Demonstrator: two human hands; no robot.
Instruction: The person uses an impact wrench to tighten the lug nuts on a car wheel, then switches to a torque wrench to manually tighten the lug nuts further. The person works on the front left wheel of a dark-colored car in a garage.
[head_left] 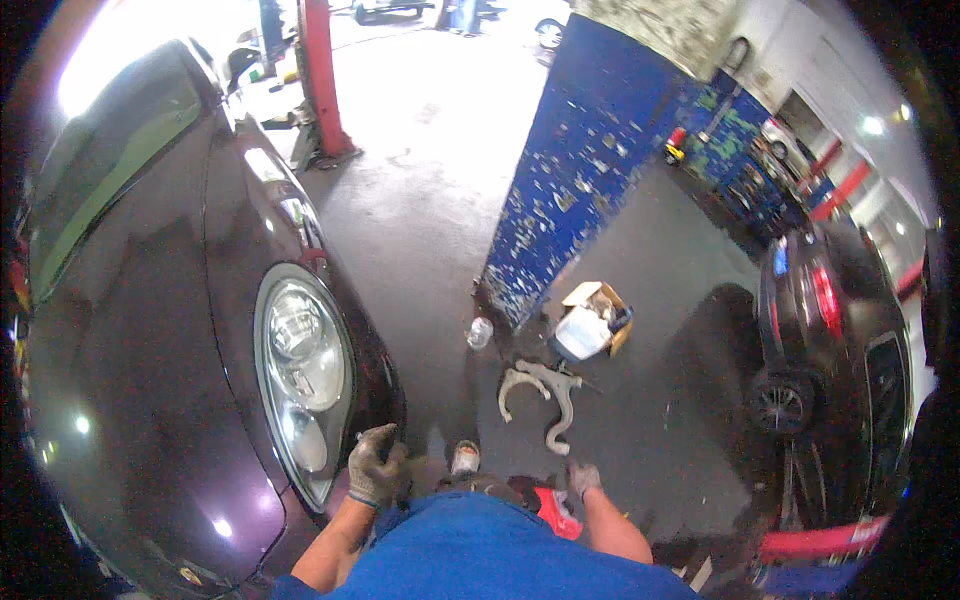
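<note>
Person is standing right at the front corner of a dark maroon car [150,400], looking straight down. The left hand [376,466], in a grubby work glove, is up against the bumper just below the headlight [300,375], fingers curled but not obviously gripping anything. The right hand [582,478] hangs lower on the other side with loosely bent fingers; can't tell if it's holding anything, though a red rag or tool [553,508] sits just beside it. Two metal suspension arms [545,395] lie on the concrete floor [420,200] ahead of the shoe [465,458], near a cardboard box with a white jug [592,322]. Probably worth steadying against the bumper with a flat palm, not fingertips, and minding those parts underfoot.
</note>
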